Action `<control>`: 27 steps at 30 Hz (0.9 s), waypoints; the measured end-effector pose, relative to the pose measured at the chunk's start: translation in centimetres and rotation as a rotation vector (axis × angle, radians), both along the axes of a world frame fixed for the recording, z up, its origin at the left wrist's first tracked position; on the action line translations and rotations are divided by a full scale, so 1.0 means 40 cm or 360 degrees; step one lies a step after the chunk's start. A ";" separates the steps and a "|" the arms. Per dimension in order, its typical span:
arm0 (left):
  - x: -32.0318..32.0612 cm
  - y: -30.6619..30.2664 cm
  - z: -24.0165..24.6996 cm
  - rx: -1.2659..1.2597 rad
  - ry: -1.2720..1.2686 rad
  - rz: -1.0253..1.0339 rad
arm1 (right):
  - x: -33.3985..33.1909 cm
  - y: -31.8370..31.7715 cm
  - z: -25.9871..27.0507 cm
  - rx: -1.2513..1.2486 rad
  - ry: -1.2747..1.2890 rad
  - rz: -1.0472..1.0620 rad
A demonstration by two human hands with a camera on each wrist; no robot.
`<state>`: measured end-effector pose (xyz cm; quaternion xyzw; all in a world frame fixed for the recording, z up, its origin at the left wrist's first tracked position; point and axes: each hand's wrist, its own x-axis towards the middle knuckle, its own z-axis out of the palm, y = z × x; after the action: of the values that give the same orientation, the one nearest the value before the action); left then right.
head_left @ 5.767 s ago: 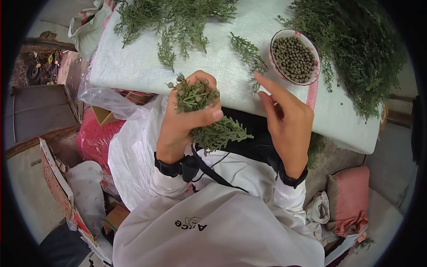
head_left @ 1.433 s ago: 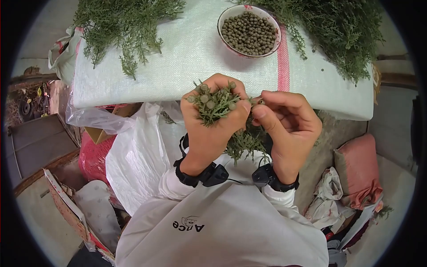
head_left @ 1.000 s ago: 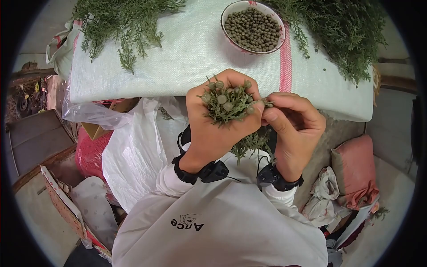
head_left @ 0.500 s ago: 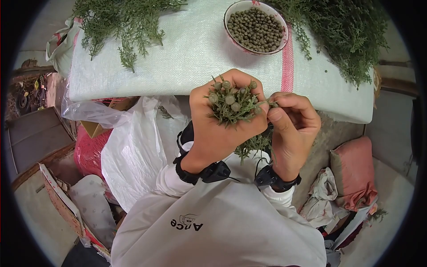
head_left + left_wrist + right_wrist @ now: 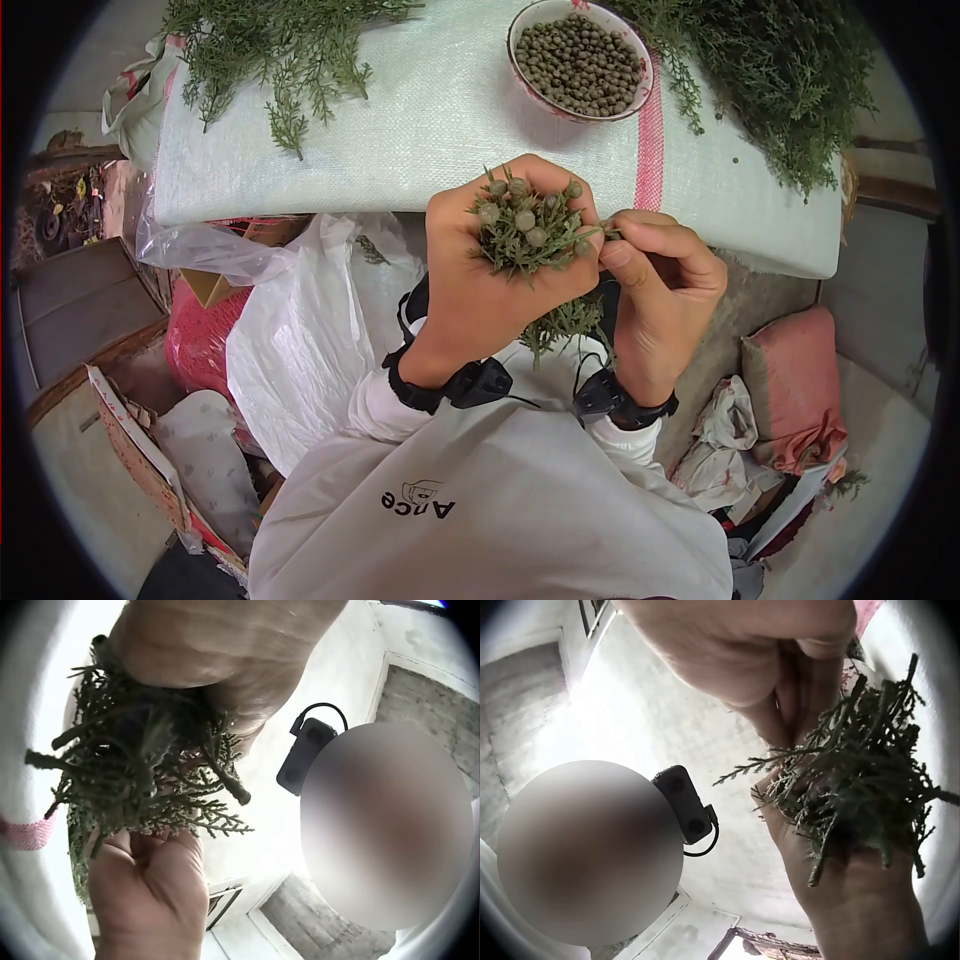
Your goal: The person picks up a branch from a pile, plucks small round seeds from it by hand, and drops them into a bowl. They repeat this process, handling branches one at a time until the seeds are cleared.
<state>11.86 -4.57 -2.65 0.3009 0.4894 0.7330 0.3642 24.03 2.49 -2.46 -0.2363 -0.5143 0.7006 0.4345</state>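
In the head view the left hand point(image 5: 480, 270) grips a bunch of green sprigs point(image 5: 525, 232), its fingers curled round them and round greenish berries standing among the tips. Beside its thumb, the right hand point(image 5: 665, 285) pinches a small berry or sprig tip point(image 5: 612, 234) between thumb and forefinger. Cut stems and leaves point(image 5: 142, 765) stick out below the left fist in the left wrist view. The right wrist view shows the same bunch point(image 5: 855, 780) close to the right hand point(image 5: 750, 652); its fingertips are partly hidden there.
A bowl point(image 5: 648, 85) of berries stands on a white woven surface point(image 5: 400, 150) with a pink stripe. Cut branches lie at the left point(image 5: 270, 45) and right point(image 5: 790, 80). White plastic point(image 5: 300, 350) hangs at the lower left; a pink cushion-like bundle point(image 5: 795, 370) lies at the right.
Since the earliest frame the left hand has turned and closed round the bunch, and the right hand has come beside it. Over the last second both hands stay together with only slight shifts.
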 end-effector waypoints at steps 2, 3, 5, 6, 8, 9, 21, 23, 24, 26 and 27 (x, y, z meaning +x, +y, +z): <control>-0.003 0.000 -0.003 0.0011 0.0007 0.0002 | 0.000 0.002 -0.001 0.0074 -0.0033 -0.0006; -0.004 -0.001 -0.004 0.0012 0.0044 0.0008 | 0.000 0.002 0.000 0.0073 -0.0034 -0.0004; -0.005 -0.001 -0.006 0.0017 0.0117 0.0020 | 0.002 0.001 0.006 0.0071 -0.0077 -0.0003; -0.007 -0.001 -0.006 0.0018 0.0117 0.0020 | 0.002 0.001 0.008 0.0071 -0.0098 -0.0004; -0.008 -0.002 -0.006 0.0036 0.0114 0.0011 | 0.004 0.002 0.009 0.0077 -0.0119 -0.0001; -0.008 -0.003 -0.006 0.0046 0.0115 0.0008 | 0.004 0.002 0.010 0.0087 -0.0135 0.0003; -0.023 -0.014 -0.002 -0.0116 -0.0305 -0.0067 | -0.013 0.013 0.017 0.0055 -0.0194 0.0098; -0.028 -0.015 -0.003 -0.0128 -0.0319 -0.0068 | -0.018 0.015 0.017 0.0037 -0.0177 0.0113; -0.031 -0.017 -0.003 -0.0144 -0.0332 -0.0070 | -0.022 0.016 0.017 0.0005 -0.0158 0.0147; -0.041 -0.021 -0.003 -0.0157 -0.0345 -0.0062 | -0.032 0.017 0.016 -0.0059 -0.0117 0.0221; -0.047 -0.024 -0.002 -0.0178 -0.0334 -0.0060 | -0.036 0.016 0.013 -0.0059 -0.0121 0.0231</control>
<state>10.00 -5.52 -2.73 0.2109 0.4830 0.7250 0.4434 22.58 3.15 -1.92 -0.2327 -0.5332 0.7301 0.3583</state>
